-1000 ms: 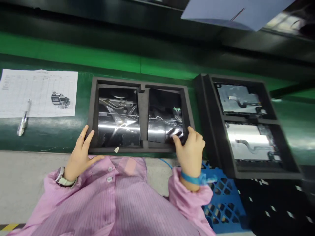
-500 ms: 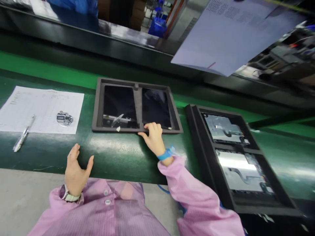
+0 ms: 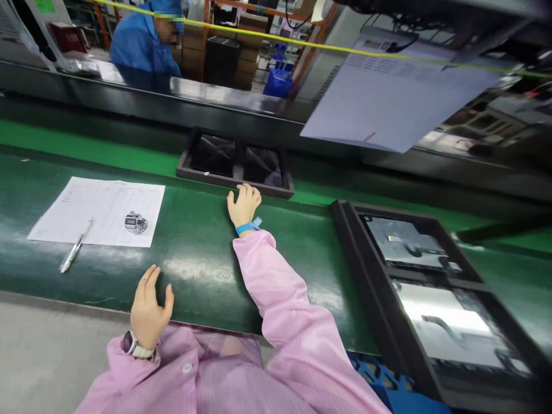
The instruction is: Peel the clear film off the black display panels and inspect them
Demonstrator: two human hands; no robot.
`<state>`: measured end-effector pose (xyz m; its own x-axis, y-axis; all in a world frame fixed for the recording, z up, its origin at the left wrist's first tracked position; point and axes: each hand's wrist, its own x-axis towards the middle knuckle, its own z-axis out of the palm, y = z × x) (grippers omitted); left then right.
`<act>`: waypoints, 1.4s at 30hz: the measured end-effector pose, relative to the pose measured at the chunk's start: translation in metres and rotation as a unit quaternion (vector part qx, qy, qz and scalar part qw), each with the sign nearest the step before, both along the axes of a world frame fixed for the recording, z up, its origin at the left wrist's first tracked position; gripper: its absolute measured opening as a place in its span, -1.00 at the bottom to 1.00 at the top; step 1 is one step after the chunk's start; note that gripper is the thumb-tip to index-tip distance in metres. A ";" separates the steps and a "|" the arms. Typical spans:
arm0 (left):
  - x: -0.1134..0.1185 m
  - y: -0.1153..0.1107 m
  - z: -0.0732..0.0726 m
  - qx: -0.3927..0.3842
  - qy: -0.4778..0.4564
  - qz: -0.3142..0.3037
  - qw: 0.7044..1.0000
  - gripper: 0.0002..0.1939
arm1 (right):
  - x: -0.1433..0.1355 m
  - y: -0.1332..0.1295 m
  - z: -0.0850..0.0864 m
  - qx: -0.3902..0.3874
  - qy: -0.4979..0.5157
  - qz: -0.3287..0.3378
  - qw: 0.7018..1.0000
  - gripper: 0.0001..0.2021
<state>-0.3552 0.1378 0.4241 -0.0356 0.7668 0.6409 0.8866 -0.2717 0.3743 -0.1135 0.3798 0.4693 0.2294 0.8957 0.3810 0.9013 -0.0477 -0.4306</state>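
Head view: I see black tray, two dark panels inside, shifted to far side of bench. Right hand at near rim, thumb apart, nothing clamped. Left hand empty, fingers spread. I judge tray pushed, not lifted, away from near working spot.

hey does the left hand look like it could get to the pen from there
Probably yes: the left hand looks empty, and nothing visible stands between it and the pen, which lies partly on the paper.
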 end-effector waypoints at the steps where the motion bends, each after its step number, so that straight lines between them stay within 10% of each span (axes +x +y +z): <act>1: 0.000 0.001 0.000 0.001 -0.001 0.001 1.000 -0.46 | 0.001 -0.008 -0.002 -0.001 -0.001 0.005 1.000 -0.61; 7: -0.002 0.004 -0.004 -0.021 -0.028 -0.004 0.999 -0.47 | 0.043 -0.054 -0.007 0.002 -0.045 -0.012 0.999 -0.61; 18: -0.008 0.016 -0.007 -0.016 -0.032 -0.034 0.999 -0.40 | 0.230 -0.179 0.021 0.010 -0.064 -0.455 0.888 -0.48; 42: -0.002 0.021 -0.004 0.004 -0.071 -0.043 0.996 -0.42 | 0.267 -0.225 0.041 -0.068 -0.064 -0.373 0.923 -0.73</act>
